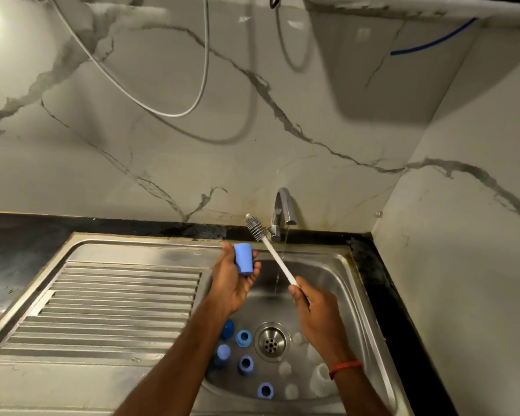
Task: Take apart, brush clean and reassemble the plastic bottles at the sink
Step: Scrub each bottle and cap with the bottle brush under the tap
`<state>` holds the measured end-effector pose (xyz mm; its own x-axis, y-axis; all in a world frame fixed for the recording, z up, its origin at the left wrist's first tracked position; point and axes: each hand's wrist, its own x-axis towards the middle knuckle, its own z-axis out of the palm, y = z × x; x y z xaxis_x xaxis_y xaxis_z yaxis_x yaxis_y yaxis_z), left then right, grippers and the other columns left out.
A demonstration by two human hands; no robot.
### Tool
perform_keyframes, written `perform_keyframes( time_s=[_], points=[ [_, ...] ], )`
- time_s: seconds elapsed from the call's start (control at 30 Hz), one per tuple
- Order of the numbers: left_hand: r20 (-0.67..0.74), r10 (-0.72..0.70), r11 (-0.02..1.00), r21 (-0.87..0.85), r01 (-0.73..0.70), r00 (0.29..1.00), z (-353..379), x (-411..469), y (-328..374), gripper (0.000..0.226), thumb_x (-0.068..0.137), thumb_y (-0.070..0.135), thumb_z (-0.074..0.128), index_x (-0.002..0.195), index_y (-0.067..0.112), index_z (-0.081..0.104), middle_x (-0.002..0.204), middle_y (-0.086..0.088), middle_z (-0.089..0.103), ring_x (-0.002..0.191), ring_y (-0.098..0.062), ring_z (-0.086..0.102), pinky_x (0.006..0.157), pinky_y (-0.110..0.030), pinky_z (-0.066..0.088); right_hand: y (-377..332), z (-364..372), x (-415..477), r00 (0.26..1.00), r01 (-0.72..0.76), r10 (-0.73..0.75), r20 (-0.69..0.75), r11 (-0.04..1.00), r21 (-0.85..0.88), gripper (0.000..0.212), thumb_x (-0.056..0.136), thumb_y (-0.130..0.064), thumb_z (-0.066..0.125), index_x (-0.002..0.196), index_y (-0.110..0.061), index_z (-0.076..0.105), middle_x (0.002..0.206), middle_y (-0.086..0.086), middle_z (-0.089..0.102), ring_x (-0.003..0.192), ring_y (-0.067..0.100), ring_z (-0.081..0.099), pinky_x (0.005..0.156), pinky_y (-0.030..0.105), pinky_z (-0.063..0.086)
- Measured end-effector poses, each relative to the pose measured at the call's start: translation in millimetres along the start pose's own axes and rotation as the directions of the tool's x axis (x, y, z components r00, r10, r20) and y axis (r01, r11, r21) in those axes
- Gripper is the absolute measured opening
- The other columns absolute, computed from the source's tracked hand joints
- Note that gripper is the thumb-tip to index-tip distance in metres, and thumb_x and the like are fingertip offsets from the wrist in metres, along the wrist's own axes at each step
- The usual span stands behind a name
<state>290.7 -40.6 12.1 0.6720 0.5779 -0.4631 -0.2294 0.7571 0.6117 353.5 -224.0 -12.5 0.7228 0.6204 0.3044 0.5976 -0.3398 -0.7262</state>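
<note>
Stainless sink, tap running. Right hand curled round bottle brush handle, bristles raised clear; left hand gripping blue cap above basin. Brushing step, probably; next: bristles into cap. Other blue parts, clear bottles around drain.

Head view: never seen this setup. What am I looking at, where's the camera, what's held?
No machine here: a person works bare-handed, and the single camera sits on their head, looking down at a steel sink. The left hand holds a small blue cap; the right hand grips a white bottle brush by its handle, bristles up near the tap, which runs a thin stream. In the basin lie more blue parts left of the drain and translucent white pieces to its right.
</note>
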Motion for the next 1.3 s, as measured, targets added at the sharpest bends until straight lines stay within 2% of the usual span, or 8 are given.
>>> perform_keyframes(
  time_s=[0.2, 0.43, 0.63, 0.77, 0.83, 0.97, 1.17, 1.3],
  points=[
    [-0.099, 0.055, 0.997, -0.051, -0.06, 0.994, 2.4, -3.8, 9.1, 0.043, 0.104, 0.045, 0.046, 0.114, 0.006, 0.059, 0.094, -0.012, 0.066, 0.082, -0.02, 0.063, 0.071, -0.031, 0.051, -7.0, 7.7, 3.3, 0.997, 0.063, -0.057, 0.06, 0.992, -0.106, 0.014, 0.1, -0.03, 0.056, 0.104, -0.023, 0.068, 0.076, -0.01, 0.055, 0.069, 0.008, 0.055, 0.062, 0.032, 0.05],
    [-0.153, 0.128, 0.992, 0.008, -0.128, 0.98, -8.8, -1.7, 27.8, 0.046, 0.105, 0.049, 0.042, 0.109, 0.009, 0.063, 0.091, -0.009, 0.07, 0.074, -0.018, 0.063, 0.063, -0.029, 0.049, -10.1, -4.9, -8.6, 0.968, -0.006, -0.004, 0.251, 0.999, 0.039, 0.025, 0.099, -0.028, 0.057, 0.075, -0.032, 0.06, 0.059, -0.011, 0.053, 0.054, 0.004, 0.049, 0.054, 0.021, 0.041],
    [-0.082, 0.204, 0.975, 0.108, -0.195, 0.975, 3.6, -10.1, 13.0, 0.044, 0.102, 0.052, 0.043, 0.106, 0.014, 0.064, 0.089, -0.007, 0.066, 0.074, -0.017, 0.057, 0.066, -0.029, 0.044, -38.5, 3.6, 0.0, 0.985, -0.005, 0.011, 0.171, 0.999, -0.038, 0.02, 0.102, -0.036, 0.05, 0.092, -0.025, 0.063, 0.062, -0.004, 0.055, 0.057, 0.008, 0.053, 0.055, 0.026, 0.046],
    [-0.121, 0.191, 0.981, 0.004, -0.192, 0.974, -7.8, -9.6, 30.7, 0.047, 0.097, 0.056, 0.051, 0.112, 0.013, 0.061, 0.086, -0.009, 0.065, 0.067, -0.016, 0.057, 0.062, -0.03, 0.05, -26.1, -7.1, -19.2, 0.97, 0.02, -0.019, 0.242, 1.0, -0.004, 0.02, 0.101, -0.034, 0.053, 0.086, -0.025, 0.063, 0.064, -0.006, 0.057, 0.06, 0.008, 0.054, 0.055, 0.021, 0.044],
    [-0.099, 0.188, 0.982, 0.039, -0.185, 0.977, -9.0, -11.9, 24.9, 0.047, 0.096, 0.055, 0.053, 0.114, 0.013, 0.061, 0.089, -0.009, 0.065, 0.069, -0.016, 0.059, 0.063, -0.03, 0.051, -22.0, -8.0, -20.6, 0.979, 0.015, -0.007, 0.204, 0.999, -0.039, 0.022, 0.1, -0.036, 0.053, 0.082, -0.025, 0.061, 0.062, -0.006, 0.056, 0.058, 0.01, 0.054, 0.055, 0.028, 0.045],
    [-0.069, 0.217, 0.975, 0.059, -0.213, 0.974, 7.1, -22.1, 6.4, 0.041, 0.099, 0.051, 0.051, 0.112, 0.014, 0.063, 0.091, -0.007, 0.063, 0.074, -0.016, 0.057, 0.069, -0.029, 0.048, -41.3, 0.5, -7.8, 0.991, -0.023, 0.034, 0.127, 0.996, -0.088, 0.021, 0.102, -0.039, 0.048, 0.09, -0.026, 0.06, 0.058, -0.005, 0.051, 0.053, 0.008, 0.05, 0.051, 0.023, 0.04],
    [-0.136, 0.22, 0.972, -0.057, -0.229, 0.966, -4.9, -19.0, 33.2, 0.045, 0.087, 0.053, 0.067, 0.108, 0.014, 0.06, 0.085, -0.008, 0.059, 0.067, -0.015, 0.058, 0.07, -0.034, 0.055, -37.1, -12.2, -26.9, 0.964, -0.018, 0.013, 0.267, 1.0, 0.018, 0.023, 0.101, -0.033, 0.054, 0.078, -0.036, 0.057, 0.061, -0.009, 0.054, 0.056, 0.004, 0.051, 0.053, 0.019, 0.04],
    [-0.054, 0.262, 0.965, 0.023, -0.261, 0.964, -4.1, -20.7, 11.5, 0.044, 0.09, 0.049, 0.061, 0.108, 0.009, 0.063, 0.088, -0.009, 0.065, 0.071, -0.017, 0.064, 0.062, -0.03, 0.057, -40.8, -5.6, -18.7, 0.985, -0.027, 0.043, 0.166, 0.995, -0.1, 0.023, 0.101, -0.041, 0.05, 0.081, -0.03, 0.056, 0.059, -0.005, 0.054, 0.055, 0.008, 0.052, 0.051, 0.025, 0.042]
  ],
)
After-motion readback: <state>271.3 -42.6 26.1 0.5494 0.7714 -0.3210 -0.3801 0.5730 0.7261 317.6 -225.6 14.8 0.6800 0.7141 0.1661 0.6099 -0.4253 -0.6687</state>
